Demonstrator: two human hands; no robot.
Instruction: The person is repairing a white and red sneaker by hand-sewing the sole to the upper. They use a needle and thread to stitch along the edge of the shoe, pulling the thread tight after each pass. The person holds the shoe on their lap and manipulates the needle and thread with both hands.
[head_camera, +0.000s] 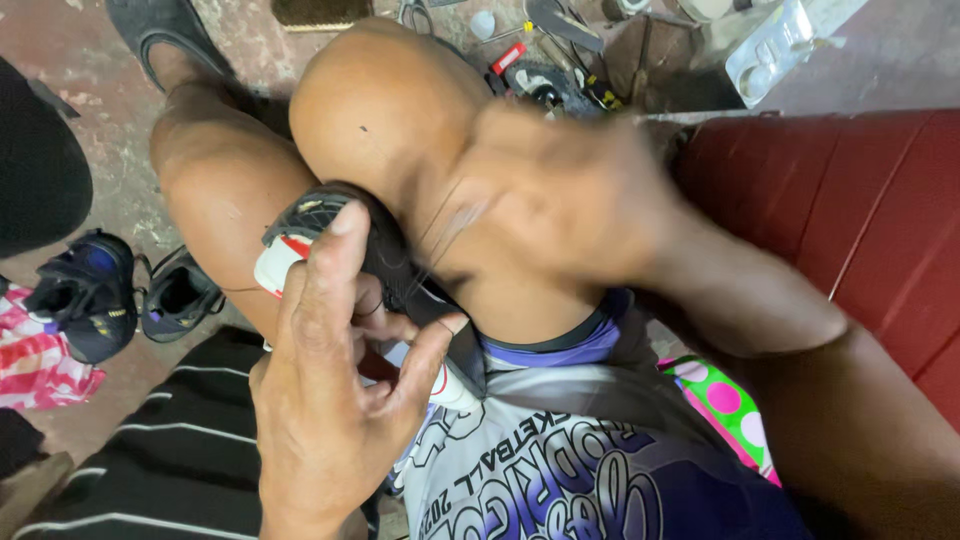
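Left hand (330, 390) fingers clamp the shoe (330, 225) between the knees; the blurred right hand (560, 200), grip unclear, could snap the taut thread (445, 225) by overpulling.

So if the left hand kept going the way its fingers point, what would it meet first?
The left hand points up-frame and already grips the black shoe. Straight beyond lies the bare knee, probably first, though depth is unclear.
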